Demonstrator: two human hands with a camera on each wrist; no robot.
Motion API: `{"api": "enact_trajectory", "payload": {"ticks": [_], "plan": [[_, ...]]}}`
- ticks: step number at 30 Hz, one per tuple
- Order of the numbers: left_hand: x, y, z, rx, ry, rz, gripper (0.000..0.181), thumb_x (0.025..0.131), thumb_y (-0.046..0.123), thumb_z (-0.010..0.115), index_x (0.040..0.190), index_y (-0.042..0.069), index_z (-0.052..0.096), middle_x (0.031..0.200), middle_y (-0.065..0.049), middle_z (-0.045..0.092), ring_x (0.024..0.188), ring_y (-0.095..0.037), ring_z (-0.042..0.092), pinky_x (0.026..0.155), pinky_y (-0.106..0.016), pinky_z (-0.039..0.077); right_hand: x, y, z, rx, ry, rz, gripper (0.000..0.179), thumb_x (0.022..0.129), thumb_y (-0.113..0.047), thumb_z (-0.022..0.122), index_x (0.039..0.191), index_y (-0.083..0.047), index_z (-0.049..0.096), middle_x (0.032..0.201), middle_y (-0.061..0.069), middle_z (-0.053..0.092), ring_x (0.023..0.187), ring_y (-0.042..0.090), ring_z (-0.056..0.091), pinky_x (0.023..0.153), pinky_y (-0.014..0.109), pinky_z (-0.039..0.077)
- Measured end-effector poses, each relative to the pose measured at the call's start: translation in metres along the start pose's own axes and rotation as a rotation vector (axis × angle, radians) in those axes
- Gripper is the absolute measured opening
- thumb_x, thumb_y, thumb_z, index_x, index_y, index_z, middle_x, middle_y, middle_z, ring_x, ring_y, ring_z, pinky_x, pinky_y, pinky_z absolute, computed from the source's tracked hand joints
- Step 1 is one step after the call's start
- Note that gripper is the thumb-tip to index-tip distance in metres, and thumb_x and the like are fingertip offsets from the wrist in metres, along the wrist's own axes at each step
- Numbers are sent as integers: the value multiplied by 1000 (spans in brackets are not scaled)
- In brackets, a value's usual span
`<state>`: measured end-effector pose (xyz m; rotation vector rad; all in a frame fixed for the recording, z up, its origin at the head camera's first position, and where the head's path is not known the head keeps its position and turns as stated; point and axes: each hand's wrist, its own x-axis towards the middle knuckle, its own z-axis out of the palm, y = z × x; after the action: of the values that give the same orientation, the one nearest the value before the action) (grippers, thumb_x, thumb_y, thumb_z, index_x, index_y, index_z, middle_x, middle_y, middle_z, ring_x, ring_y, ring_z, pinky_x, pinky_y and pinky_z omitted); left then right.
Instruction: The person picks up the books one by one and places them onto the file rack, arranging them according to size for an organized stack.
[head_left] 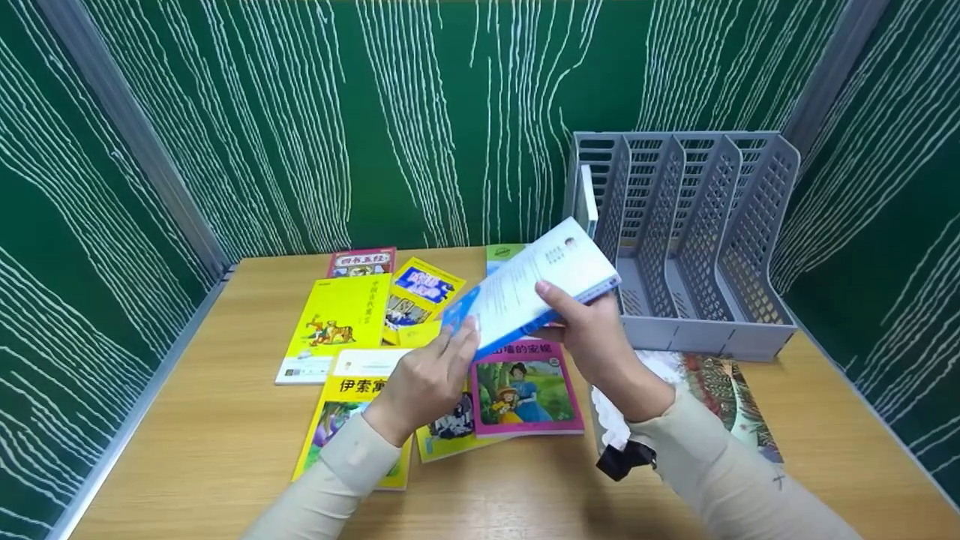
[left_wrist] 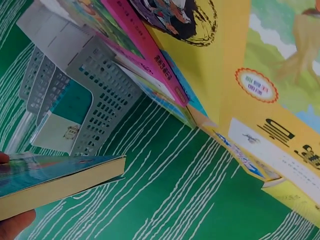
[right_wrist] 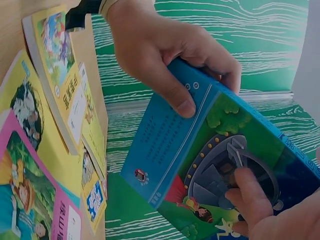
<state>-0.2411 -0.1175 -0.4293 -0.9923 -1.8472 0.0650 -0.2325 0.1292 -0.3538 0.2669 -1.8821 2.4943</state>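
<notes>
Both hands hold one book (head_left: 525, 292), tilted above the table, its mostly white back cover facing up in the head view. My left hand (head_left: 427, 375) grips the blue lower-left end. My right hand (head_left: 600, 337) holds the spine side, its thumb on the back cover and its other fingers mostly hidden underneath. In the right wrist view, the book's front cover (right_wrist: 225, 120) shows a blue band and a colourful picture. The left thumb presses that band, while the right fingers touch the picture. In the left wrist view, the book's cream page edges (left_wrist: 65, 185) show.
A grey file rack (head_left: 709, 334) stands at the back right, with a thin book (head_left: 589, 196) upright in its leftmost compartment. Several books, including a yellow tiger book (head_left: 341, 319) and a pink-bordered book (head_left: 525, 397), lie on the table (head_left: 202, 405). A picture book (head_left: 720, 390) lies before the rack.
</notes>
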Motion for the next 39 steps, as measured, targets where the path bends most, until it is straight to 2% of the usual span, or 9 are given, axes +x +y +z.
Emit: {"api": "enact_trajectory", "payload": {"ticks": [3, 8, 13, 16, 19, 24, 26, 31, 39], "plan": [[0, 0, -2, 41, -19, 34, 31, 110, 21, 64, 135, 3, 58, 134, -14, 77, 110, -29, 81, 72, -21, 63, -2, 1, 0, 37, 36, 3, 51, 109, -5, 56, 156, -4, 38, 133, 17, 73, 108, 21, 81, 88, 40, 68], [1, 1, -3, 72, -9, 74, 30, 112, 24, 61, 136, 5, 62, 135, -10, 78, 114, -27, 80, 74, -21, 64, -3, 0, -1, 54, 68, 22, 57, 103, 1, 52, 158, -1, 36, 135, 18, 70, 104, 19, 81, 88, 38, 68], [3, 5, -1, 50, 33, 48, 29, 115, 27, 53, 132, 8, 67, 131, -7, 80, 111, -28, 81, 69, -20, 62, -2, -2, -4, 49, 105, 21, 59, 99, 4, 51, 156, 0, 37, 131, 16, 74, 99, 17, 82, 77, 30, 69], [4, 8, 0, 50, 27, 5, 29, 111, 28, 62, 134, 9, 66, 133, -7, 79, 114, -30, 80, 73, -22, 64, -1, -2, -4, 44, 125, 8, 58, 99, 5, 51, 155, -1, 39, 124, 11, 78, 93, 15, 82, 67, 24, 65], [6, 9, 0, 52, 4, -45, 43, 102, 32, 77, 136, 9, 64, 136, -7, 78, 120, -31, 77, 84, -28, 66, 0, -3, -5, 56, 136, -25, 58, 97, 6, 51, 154, 1, 40, 118, 9, 79, 87, 13, 80, 59, 21, 59], [6, 7, 0, 38, -32, -106, 66, 87, 37, 91, 139, 7, 63, 137, -10, 77, 123, -32, 76, 94, -37, 65, 3, -6, -7, 76, 158, -97, 61, 94, 11, 50, 153, 4, 39, 119, 10, 77, 91, 14, 81, 71, 25, 66], [6, 5, 0, 34, -47, -126, 68, 86, 37, 92, 140, 6, 63, 137, -11, 76, 124, -32, 76, 95, -39, 65, 4, -8, -10, 84, 161, -118, 63, 93, 12, 49, 155, 4, 38, 123, 9, 75, 98, 15, 82, 80, 29, 68], [3, -2, -1, 27, -88, -162, 67, 89, 36, 91, 141, 4, 62, 138, -13, 75, 126, -33, 75, 99, -42, 63, 7, -12, -16, 112, 161, -153, 63, 93, 15, 49, 154, 4, 38, 124, 7, 75, 100, 15, 81, 81, 28, 68], [-5, -16, -1, 21, -130, -218, 61, 91, 31, 89, 139, 1, 65, 135, -14, 77, 122, -33, 77, 96, -41, 65, 7, -20, -24, 129, 170, -213, 59, 93, 17, 48, 150, 5, 41, 120, 1, 77, 101, 14, 81, 86, 30, 68]]}}
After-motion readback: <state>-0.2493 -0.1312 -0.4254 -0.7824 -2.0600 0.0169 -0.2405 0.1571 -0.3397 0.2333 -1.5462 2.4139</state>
